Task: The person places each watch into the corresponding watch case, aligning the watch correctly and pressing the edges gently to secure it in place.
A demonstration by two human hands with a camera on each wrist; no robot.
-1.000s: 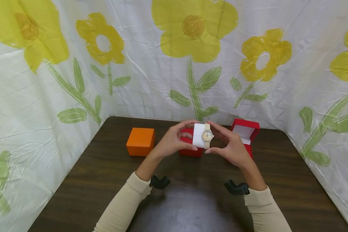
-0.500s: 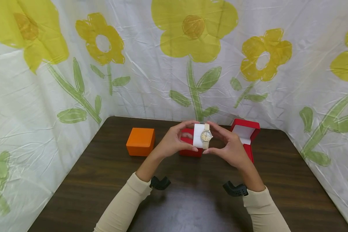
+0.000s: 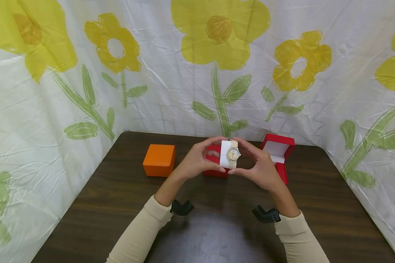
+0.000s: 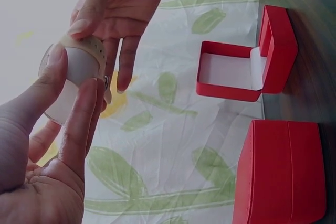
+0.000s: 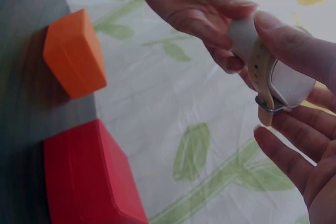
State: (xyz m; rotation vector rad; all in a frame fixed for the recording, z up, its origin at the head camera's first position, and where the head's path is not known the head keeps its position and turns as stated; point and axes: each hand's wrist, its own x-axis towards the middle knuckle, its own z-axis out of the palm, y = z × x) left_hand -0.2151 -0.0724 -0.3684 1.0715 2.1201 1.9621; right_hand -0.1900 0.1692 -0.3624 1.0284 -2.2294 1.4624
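Between the two hands is a white watch cushion (image 3: 224, 155) with a wristwatch (image 3: 233, 154) strapped round its right part. The watch has a cream dial, facing the head camera, and a beige strap (image 5: 260, 69). My left hand (image 3: 195, 160) grips the cushion's left end, thumb below and fingers above. My right hand (image 3: 262, 166) holds the watch at its strap, with the thumb (image 5: 289, 38) pressed near the strap's edge. The strap's buckle (image 5: 269, 104) shows in the right wrist view, fastened on the side away from the dial.
Behind the hands stands a closed red box (image 4: 283, 171), partly hidden in the head view. An open red box (image 3: 279, 140) with white lining is at the back right. On the left is a closed orange box (image 3: 159, 160). All stand on a dark wooden table (image 3: 112, 204) before a flowered curtain.
The watch has slid slightly left along the cushion, and my right hand has shifted left with it. My left hand stays in nearly the same place.
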